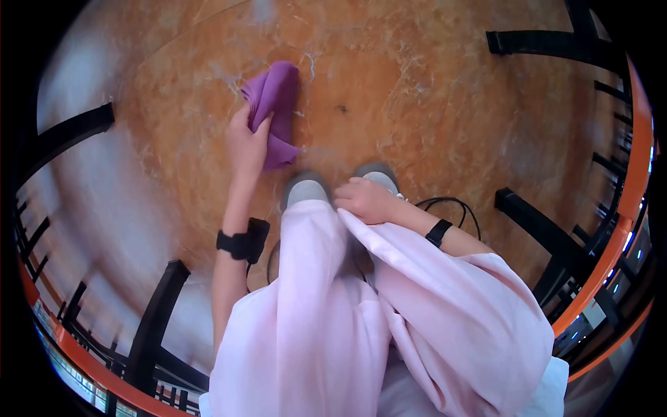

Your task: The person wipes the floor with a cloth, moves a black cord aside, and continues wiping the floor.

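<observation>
Remotely, I see the left hand [248, 144] pinching purple cloth [281, 90], best gripped across its folds; whether the right hand [367, 201] is closed, I cannot tell.

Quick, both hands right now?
Left hand: closed on the purple cloth.
Right hand: near the shoes, fingers curled; grip can't be told.

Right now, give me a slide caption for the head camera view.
Left hand holding a purple cloth, right hand at the pink trousers, marbled floor below.
</observation>
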`<action>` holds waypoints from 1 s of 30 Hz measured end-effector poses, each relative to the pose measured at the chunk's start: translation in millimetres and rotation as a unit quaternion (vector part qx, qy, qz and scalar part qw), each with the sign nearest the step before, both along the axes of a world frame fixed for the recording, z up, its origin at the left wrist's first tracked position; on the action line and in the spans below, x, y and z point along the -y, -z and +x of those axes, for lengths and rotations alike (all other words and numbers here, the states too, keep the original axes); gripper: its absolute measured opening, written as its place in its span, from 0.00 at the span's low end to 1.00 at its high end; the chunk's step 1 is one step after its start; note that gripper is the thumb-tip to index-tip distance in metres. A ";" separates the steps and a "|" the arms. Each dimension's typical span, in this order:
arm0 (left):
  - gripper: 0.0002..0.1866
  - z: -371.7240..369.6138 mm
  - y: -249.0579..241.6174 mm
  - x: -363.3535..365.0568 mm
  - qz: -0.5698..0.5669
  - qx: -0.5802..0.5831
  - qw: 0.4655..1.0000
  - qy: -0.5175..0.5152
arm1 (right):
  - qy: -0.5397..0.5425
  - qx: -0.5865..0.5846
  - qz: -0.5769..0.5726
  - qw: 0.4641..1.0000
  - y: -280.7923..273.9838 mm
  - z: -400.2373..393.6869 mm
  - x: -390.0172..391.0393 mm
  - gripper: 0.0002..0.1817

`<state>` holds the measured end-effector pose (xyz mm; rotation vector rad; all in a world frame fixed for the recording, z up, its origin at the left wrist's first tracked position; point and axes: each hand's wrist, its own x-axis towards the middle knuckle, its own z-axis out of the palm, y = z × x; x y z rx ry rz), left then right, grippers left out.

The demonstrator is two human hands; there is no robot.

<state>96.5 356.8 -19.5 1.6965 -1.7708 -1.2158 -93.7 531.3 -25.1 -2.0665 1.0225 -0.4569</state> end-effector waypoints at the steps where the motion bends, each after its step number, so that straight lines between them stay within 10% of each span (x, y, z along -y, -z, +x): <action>1: 0.19 2.0 0.8 -1.8 -0.087 0.033 0.995 0.021 | 0.000 0.008 0.007 1.000 -3.6 1.1 1.7 0.04; 4: 0.22 3.8 -37.8 -2.4 -0.133 0.114 0.979 0.099 | 0.103 0.024 0.021 0.994 -14.6 3.4 20.3 0.08; 8: 0.22 -6.9 -84.1 -11.0 -0.228 0.153 0.924 0.266 | 0.290 -0.012 -0.183 0.939 -60.4 2.0 77.0 0.37; 11: 0.26 -23.2 -86.2 -30.8 -0.220 0.139 0.904 0.340 | 0.201 0.008 -0.232 0.952 -59.8 -2.2 100.0 0.43; 15: 0.26 -35.5 -92.3 -39.9 -0.213 0.041 0.915 0.341 | 0.136 -0.016 -0.080 0.987 -63.1 -33.1 94.6 0.41; 22: 0.27 -56.7 -90.8 -44.5 -0.268 0.010 0.903 0.337 | 0.181 -0.144 -0.201 0.952 -81.7 -97.6 50.3 0.26; 30: 0.17 -34.5 -50.7 -89.6 -0.019 -0.001 0.916 0.402 | 0.570 -0.298 -0.015 0.765 2.8 -179.2 -14.9 0.27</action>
